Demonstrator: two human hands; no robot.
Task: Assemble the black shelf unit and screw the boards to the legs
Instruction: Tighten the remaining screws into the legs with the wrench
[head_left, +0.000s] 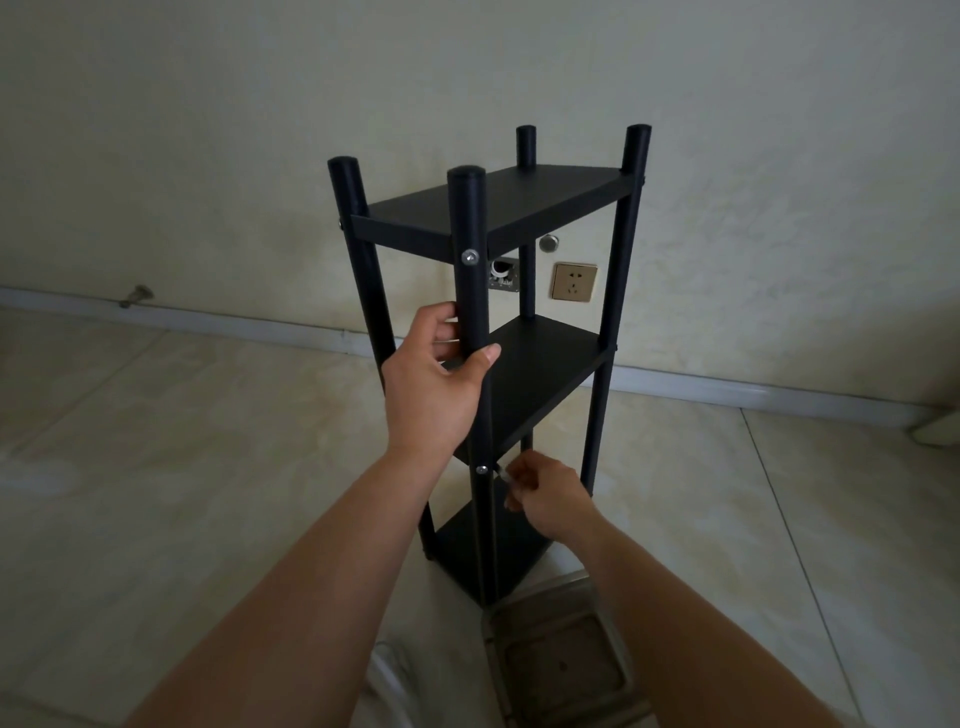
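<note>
The black shelf unit (545, 208) stands upright on the tiled floor, with three boards between round legs. My left hand (436, 384) grips the near front leg (470, 218) between the top and middle boards. A silver screw head (470, 255) shows on that leg at the top board, and another screw (482, 469) sits at the middle board. My right hand (545, 493) is just right of that lower screw and pinches a small silvery tool (502, 474); what kind of tool it is cannot be made out.
A cream wall stands close behind the shelf, with a gold socket (573, 281), a metal plate (503, 271) and a round knob (549, 242). A square metal stool frame (561, 665) lies on the floor by my right forearm. A white baseboard (727, 387) runs along the wall.
</note>
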